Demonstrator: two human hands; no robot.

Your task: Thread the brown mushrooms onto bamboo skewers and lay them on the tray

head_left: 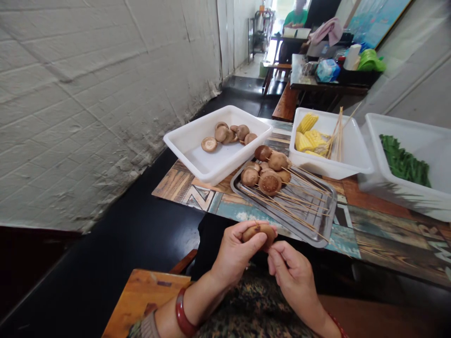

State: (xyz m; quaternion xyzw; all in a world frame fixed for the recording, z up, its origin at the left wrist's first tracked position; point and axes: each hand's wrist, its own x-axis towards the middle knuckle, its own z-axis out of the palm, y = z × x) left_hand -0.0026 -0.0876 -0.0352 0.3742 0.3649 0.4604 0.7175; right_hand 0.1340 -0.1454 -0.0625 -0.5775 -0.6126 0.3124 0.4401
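My left hand (237,249) is wrapped around a brown mushroom (262,231), thumb on its near side, above my lap. Close to the mushroom's lower right edge, my right hand (291,267) is closed in a pinch. What its fingertips hold is hidden, though thin skewers are plentiful nearby. Just beyond both hands lies a metal tray (319,239) bearing several skewered mushrooms (270,182), their bamboo skewers (299,218) pointing right. Loose mushrooms (221,134) rest in a white plastic tub (197,170) at the table's left end.
Corn pieces (313,138) and upright skewers (338,136) share a second white tub (355,162). Further right, another tub (394,185) contains cut green vegetables (405,159). A wall (88,94) runs along the left. In the background, a person in green (296,18) is at another table.
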